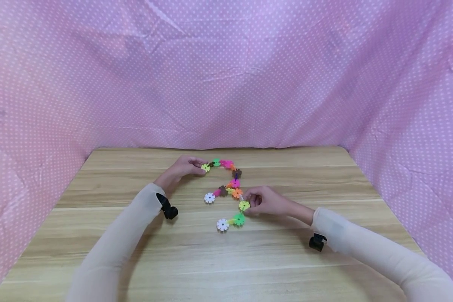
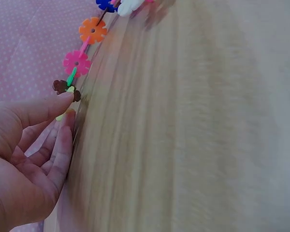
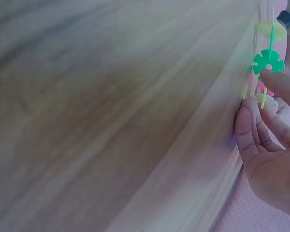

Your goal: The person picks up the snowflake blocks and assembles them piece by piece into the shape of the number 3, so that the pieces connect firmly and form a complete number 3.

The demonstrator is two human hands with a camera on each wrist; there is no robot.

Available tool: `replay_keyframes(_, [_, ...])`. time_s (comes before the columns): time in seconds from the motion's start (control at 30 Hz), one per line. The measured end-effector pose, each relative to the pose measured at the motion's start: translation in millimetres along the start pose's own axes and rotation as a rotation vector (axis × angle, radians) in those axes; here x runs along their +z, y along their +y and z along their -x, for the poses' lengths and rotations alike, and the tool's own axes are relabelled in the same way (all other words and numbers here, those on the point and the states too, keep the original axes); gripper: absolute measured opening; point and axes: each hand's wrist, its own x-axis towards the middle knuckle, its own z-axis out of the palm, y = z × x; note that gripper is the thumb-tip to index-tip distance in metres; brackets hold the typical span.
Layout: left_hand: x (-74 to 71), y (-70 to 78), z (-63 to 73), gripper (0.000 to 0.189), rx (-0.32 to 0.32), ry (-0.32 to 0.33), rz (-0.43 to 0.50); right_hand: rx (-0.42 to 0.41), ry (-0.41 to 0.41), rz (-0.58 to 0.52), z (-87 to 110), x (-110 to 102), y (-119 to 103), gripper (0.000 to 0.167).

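Observation:
A chain of notched plastic snowflake discs (image 1: 237, 193) in many colours lies on the table, curved like a figure 3. At its upper left end my left hand (image 1: 186, 166) pinches a yellow disc (image 1: 205, 168) between thumb and fingers; in the left wrist view brown, pink and orange discs (image 2: 92, 30) run on from it. My right hand (image 1: 266, 200) holds another yellow disc (image 1: 244, 205) on the lower right curve. Beside its thumb in the right wrist view is a green disc (image 3: 268, 63). White discs end the middle arm (image 1: 209, 198) and the lower arm (image 1: 222, 225).
The wooden table (image 1: 196, 264) spreads around the chain on every side. Pink polka-dot cloth (image 1: 226, 84) hangs behind it and along both sides. Black wrist cameras (image 1: 168, 208) sit on the pale sleeves (image 1: 109, 247).

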Motion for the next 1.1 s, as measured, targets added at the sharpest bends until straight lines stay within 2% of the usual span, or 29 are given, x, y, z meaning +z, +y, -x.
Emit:
replay_keyframes(0.27, [-0.4, 4.2, -8.5, 0.053, 0.023, -0.042, -0.030, 0.035, 0.019, 0.009, -1.0, 3, -4, 0.027])
replay_keyframes(0.63, [5.9, 4.1, -16.3, 0.054, 0.042, -0.028, 0.013, 0.003, 0.040, 0.022, -2.6, 5, -5, 0.027])
replay_keyframes(1.1, [8.2, 5.5, -17.2, 0.054, 0.025, -0.022, -0.019, 0.002, 0.037, 0.026, -3.9, 6, -2, 0.026])
